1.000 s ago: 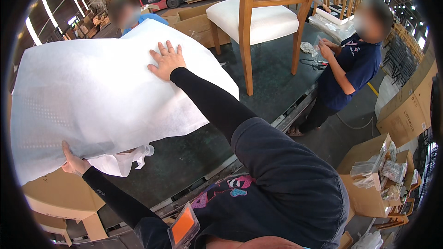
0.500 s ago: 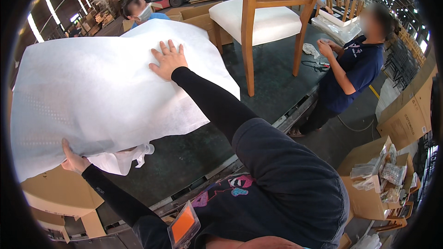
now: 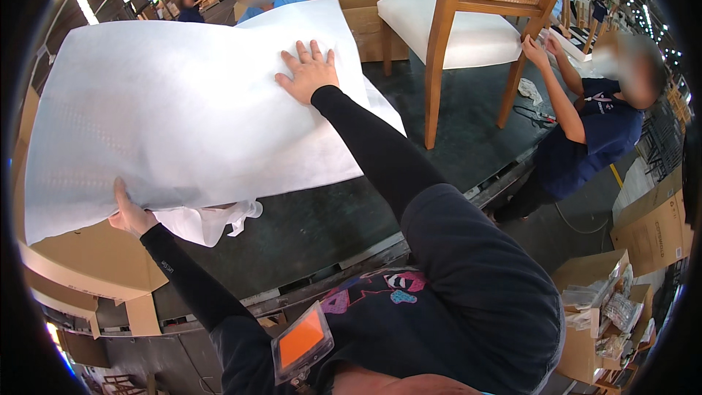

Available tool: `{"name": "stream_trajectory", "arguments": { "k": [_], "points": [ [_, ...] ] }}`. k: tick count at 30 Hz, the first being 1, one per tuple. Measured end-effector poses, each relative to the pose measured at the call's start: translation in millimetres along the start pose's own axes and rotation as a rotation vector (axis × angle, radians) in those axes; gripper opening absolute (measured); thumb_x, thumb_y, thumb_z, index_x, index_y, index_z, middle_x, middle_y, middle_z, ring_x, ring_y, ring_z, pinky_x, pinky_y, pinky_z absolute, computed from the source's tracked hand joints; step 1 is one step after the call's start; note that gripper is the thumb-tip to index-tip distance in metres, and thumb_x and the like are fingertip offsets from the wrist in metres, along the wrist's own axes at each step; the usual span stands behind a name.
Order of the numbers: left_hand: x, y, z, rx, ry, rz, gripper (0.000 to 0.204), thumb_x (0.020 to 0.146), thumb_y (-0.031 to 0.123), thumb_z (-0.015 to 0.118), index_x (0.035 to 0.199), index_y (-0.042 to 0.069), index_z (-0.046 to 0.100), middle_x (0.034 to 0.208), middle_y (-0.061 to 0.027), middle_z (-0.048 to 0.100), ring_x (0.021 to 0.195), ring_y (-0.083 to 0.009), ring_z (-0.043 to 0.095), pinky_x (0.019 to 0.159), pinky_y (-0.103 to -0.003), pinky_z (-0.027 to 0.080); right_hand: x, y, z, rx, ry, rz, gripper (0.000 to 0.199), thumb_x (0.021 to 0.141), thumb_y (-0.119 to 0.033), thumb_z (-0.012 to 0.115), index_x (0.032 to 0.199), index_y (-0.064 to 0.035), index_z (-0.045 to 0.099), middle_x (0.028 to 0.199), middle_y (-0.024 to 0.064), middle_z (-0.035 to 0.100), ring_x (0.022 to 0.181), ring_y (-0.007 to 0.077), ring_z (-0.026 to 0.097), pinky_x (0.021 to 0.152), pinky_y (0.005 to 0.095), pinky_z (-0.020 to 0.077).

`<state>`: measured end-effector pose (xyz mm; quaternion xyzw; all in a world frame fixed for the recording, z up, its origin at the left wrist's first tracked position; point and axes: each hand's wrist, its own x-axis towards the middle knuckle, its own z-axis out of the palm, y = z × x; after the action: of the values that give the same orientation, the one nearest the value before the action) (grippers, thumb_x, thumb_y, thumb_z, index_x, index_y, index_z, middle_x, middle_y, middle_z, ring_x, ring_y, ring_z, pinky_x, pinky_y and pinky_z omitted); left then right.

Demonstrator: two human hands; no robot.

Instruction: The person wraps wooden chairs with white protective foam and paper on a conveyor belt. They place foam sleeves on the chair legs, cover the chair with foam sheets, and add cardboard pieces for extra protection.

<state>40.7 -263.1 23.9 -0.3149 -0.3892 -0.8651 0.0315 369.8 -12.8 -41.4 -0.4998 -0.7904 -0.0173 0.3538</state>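
A large white wrapping sheet (image 3: 183,117) drapes over something bulky at the left of the table. A faint dotted pattern shows through its left side; the rest of what lies under it is hidden. My right hand (image 3: 311,77) lies flat on the sheet's upper right part, fingers spread. At the lower left edge, my left hand (image 3: 133,213) pinches the sheet, thumb on top and fingers tucked underneath. Crumpled white wrapping (image 3: 201,224) pokes out below that edge, beside my left hand.
A wooden chair (image 3: 436,80) with a white seat and cane back stands on the dark table (image 3: 314,219). A co-worker in navy (image 3: 596,128) touches it at the right. Cardboard (image 3: 95,263) lies near my left arm; an open carton of plastic packaging (image 3: 596,322) stands lower right.
The whole view has shifted, so the chair appears further right. The co-worker at the right has raised both hands to the chair. My hands keep their places on the sheet.
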Motion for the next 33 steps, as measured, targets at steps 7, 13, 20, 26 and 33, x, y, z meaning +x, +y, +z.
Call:
{"name": "stream_trajectory", "arguments": {
  "k": [7, 13, 20, 26, 33],
  "points": [
    [-0.5, 1.0, -0.2, -0.036, -0.029, 0.046, 0.052, 0.079, 0.003, 0.078, 0.125, -0.004, 0.056, 0.124, -0.0185, 0.063, 0.106, -0.0278, 0.064, 0.093, -0.043, 0.055, 1.0, -1.4, 0.5, -0.049, -0.006, 0.0, 0.066, 0.096, -0.062, 0.04, 0.153, -0.027, 0.04, 0.163, 0.0136, 0.026, 0.151, 0.038, 0.018, 0.119, 0.0618, 0.0128],
    [4.5, -0.6, -3.2, -0.024, -0.024, -0.003, 0.053, 0.079, 0.002, 0.078, 0.126, -0.003, 0.056, 0.126, -0.0179, 0.062, 0.108, -0.0276, 0.063, 0.095, -0.044, 0.054, 0.9, -3.5, 1.6, -0.016, 0.008, -0.006, 0.066, 0.095, -0.059, 0.044, 0.152, -0.0251, 0.042, 0.162, 0.0139, 0.027, 0.151, 0.0379, 0.017, 0.119, 0.0633, 0.0107],
    [8.0, -4.1, -3.7, -0.037, -0.039, 0.048, 0.049, 0.08, 0.004, 0.078, 0.124, -0.003, 0.057, 0.126, -0.0176, 0.062, 0.108, -0.0272, 0.064, 0.092, -0.043, 0.055, 2.8, -4.3, 4.0, -0.058, 0.028, -0.006, 0.063, 0.097, -0.06, 0.041, 0.152, -0.0283, 0.042, 0.162, 0.0146, 0.028, 0.151, 0.0387, 0.019, 0.119, 0.0625, 0.0133],
    [2.7, 0.8, -11.4, 0.008, 0.024, 0.0, 0.039, 0.081, 0.004, 0.078, 0.115, -0.007, 0.062, 0.117, -0.0178, 0.067, 0.099, -0.0267, 0.067, 0.088, -0.042, 0.057, -2.2, -9.7, 7.0, -0.05, 0.025, -0.017, 0.063, 0.097, -0.06, 0.042, 0.151, -0.0281, 0.042, 0.162, 0.0145, 0.028, 0.151, 0.039, 0.019, 0.119, 0.0625, 0.013],
    [14.6, 3.2, -17.8, 0.004, 0.069, -0.126, 0.035, 0.083, 0.006, 0.077, 0.11, -0.01, 0.062, 0.115, -0.0183, 0.067, 0.097, -0.0259, 0.067, 0.086, -0.041, 0.058, -1.4, -8.8, 5.2, 0.014, 0.042, -0.039, 0.065, 0.096, -0.057, 0.044, 0.151, -0.0225, 0.043, 0.161, 0.0168, 0.029, 0.151, 0.0399, 0.017, 0.117, 0.065, 0.0121]
  ]
}}
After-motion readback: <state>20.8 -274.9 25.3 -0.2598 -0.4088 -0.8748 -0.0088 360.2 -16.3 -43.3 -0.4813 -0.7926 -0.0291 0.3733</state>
